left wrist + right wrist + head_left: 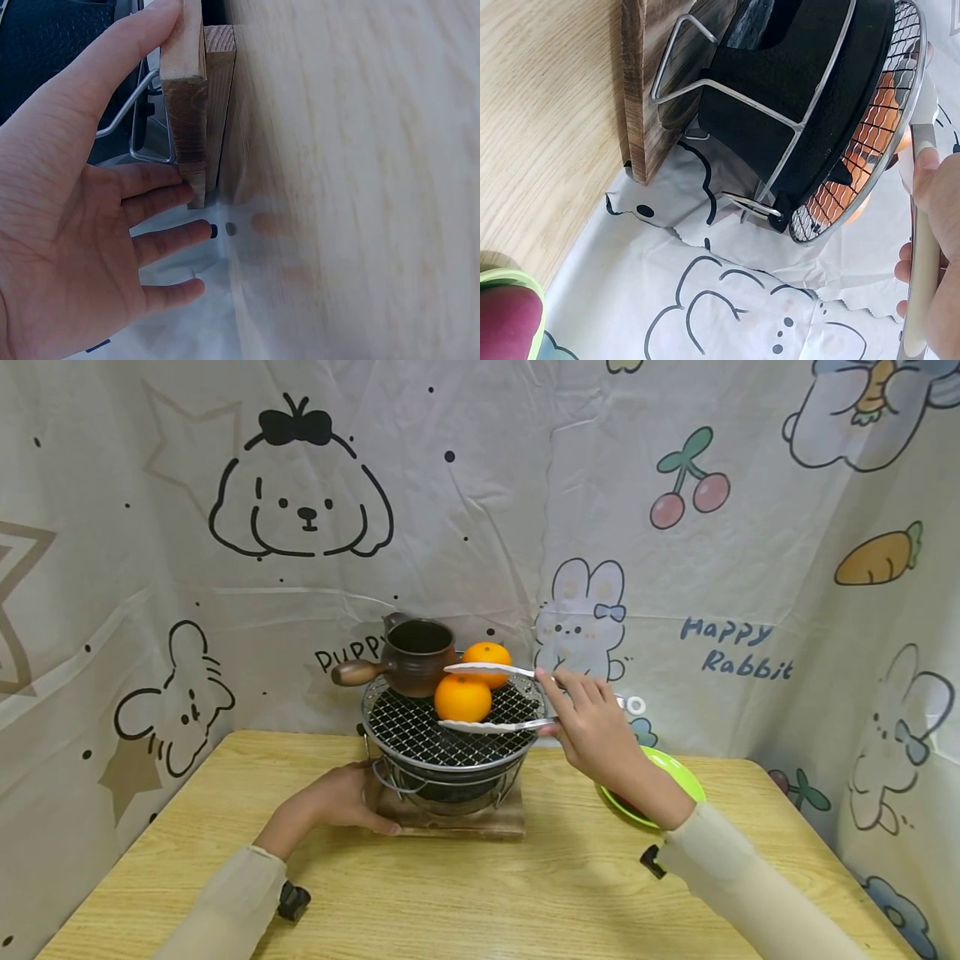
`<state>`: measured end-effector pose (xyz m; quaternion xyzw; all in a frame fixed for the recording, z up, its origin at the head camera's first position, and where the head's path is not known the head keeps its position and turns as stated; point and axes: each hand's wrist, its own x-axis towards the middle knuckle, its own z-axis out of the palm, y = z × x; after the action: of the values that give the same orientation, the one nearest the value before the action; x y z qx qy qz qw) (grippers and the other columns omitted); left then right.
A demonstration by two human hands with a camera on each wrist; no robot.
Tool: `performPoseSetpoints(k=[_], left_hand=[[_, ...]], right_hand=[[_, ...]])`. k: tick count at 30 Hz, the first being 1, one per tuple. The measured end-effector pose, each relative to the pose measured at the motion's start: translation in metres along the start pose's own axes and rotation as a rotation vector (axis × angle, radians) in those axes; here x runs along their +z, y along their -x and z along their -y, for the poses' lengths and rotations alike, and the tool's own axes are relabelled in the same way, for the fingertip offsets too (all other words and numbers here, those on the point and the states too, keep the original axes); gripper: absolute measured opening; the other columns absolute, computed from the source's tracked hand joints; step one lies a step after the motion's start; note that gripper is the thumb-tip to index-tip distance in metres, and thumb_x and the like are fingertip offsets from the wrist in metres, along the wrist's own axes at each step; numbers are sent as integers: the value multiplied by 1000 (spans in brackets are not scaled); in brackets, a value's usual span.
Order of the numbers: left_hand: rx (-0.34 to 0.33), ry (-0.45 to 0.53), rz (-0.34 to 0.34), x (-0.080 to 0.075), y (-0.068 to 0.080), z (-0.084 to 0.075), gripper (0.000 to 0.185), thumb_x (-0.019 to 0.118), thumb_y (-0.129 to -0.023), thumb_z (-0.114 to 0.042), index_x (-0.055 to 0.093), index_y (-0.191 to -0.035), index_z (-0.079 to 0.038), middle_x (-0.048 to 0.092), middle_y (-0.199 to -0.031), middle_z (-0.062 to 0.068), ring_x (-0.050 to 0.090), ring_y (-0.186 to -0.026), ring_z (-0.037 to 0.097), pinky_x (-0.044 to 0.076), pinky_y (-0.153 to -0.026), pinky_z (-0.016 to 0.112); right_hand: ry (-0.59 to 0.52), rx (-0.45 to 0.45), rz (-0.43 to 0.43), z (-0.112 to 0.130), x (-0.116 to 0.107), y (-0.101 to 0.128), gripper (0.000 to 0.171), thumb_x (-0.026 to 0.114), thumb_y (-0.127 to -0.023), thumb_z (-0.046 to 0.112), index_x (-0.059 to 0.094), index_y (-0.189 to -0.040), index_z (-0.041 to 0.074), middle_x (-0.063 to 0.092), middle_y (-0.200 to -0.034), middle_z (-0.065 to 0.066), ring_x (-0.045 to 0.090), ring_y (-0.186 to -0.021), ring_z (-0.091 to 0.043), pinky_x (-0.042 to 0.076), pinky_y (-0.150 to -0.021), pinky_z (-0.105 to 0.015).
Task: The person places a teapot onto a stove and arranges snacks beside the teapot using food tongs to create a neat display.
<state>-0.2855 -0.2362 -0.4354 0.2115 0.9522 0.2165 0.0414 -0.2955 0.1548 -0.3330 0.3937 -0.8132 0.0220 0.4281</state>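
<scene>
The front orange (462, 697) sits on the grill (420, 731) at frame centre, between the two tong (495, 697) blades, which run leftward from the gripping right hand (592, 727). The open left hand (341, 797) steadies the base (450, 818).

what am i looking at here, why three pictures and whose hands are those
There is no machine here: a person wears three cameras, one on the head and one on each wrist. The head view looks down at a wooden table. On it stands a small grill on a wooden base, carrying a brown pot and two oranges. The left hand rests against the base; the left wrist view shows that up close. The right hand holds metal tongs with arms on either side of the front orange. The right wrist view shows the grill from below. A green plate lies behind the right arm.
</scene>
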Motion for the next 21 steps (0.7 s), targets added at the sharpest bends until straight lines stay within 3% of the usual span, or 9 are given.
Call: performPoseSetpoints(k=[10, 21], left_hand=[[5, 14, -11, 0, 0, -1, 113, 87, -66, -66, 45, -152, -6, 55, -148, 18, 56, -131, 37, 47, -109, 53], [1, 29, -14, 0, 1, -1, 114, 88, -65, -64, 44, -152, -5, 54, -149, 19, 56, -132, 37, 46, -111, 54]], right_hand=[[4, 5, 11, -3, -3, 2, 72, 36, -101, 52, 46, -151, 0, 57, -132, -26, 56, -116, -41, 47, -94, -56], [5, 12, 2, -6, -6, 6, 73, 32, -102, 53, 47, -150, 0, 58, -133, -26, 56, -118, -42, 47, -96, -57]])
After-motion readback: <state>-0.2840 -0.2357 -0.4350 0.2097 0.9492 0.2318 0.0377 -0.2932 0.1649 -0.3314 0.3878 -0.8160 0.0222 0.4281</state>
